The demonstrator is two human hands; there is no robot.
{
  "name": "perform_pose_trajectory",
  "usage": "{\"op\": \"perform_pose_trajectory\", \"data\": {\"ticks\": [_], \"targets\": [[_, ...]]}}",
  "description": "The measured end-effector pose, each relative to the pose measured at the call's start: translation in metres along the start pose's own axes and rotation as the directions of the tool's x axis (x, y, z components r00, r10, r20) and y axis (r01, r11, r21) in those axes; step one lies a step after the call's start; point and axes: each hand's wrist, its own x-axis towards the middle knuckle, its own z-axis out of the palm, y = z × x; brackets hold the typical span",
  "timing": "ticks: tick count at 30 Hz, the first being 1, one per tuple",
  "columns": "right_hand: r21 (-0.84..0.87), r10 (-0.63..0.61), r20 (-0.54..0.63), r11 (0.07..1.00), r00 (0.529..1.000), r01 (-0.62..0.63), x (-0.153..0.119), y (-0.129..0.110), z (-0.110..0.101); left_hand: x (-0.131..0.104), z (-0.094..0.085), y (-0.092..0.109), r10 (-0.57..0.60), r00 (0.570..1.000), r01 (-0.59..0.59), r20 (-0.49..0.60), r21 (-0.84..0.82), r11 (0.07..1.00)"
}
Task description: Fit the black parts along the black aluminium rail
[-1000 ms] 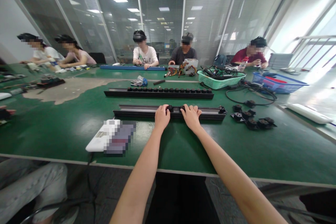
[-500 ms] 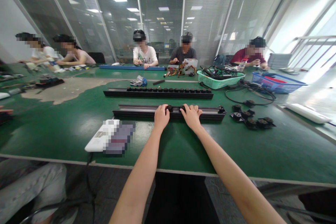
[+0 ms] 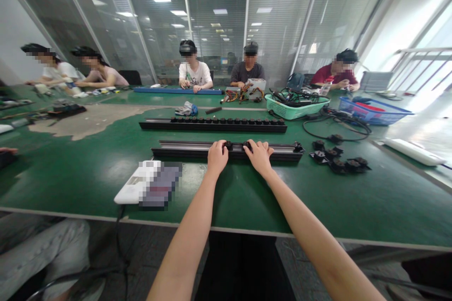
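Rail: a long black rail is lying crosswise on the green tabletop, straight ahead of the person; both hands are being rested on its middle.
Knobs: small black knobs are being carried in the rail's top channel between the hands; one more is sitting at its right end.
Left hand: the left hand is being laid over the near edge, its fingers curled onto a knob; whether the knob is being pinched cannot be told.
Right hand: the right hand is being pressed on the rail, fingers spread apart over another knob, nothing being clasped that can be seen.
Handling: the rail is being judged stiff, fairly heavy and awkward by its length; it is best taken with two hands set apart near the middle. The knobs are being judged light, hard and easily pinched.
Second rail: a matching rail full of knobs is lying just behind.
Loose parts: black parts are lying to the right.
Farther out: a green basket of cables is standing beyond; other people are being seated at the far side.
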Motion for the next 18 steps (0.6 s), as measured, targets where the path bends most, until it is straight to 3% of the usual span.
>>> {"op": "perform_pose_trajectory", "data": {"ticks": [18], "targets": [[0.046,0.047,0.032,0.998,0.998,-0.049,0.002,0.011,-0.005,0.000,-0.001,0.001,-0.013,1.000,0.013,0.018,0.005,1.000]]}}
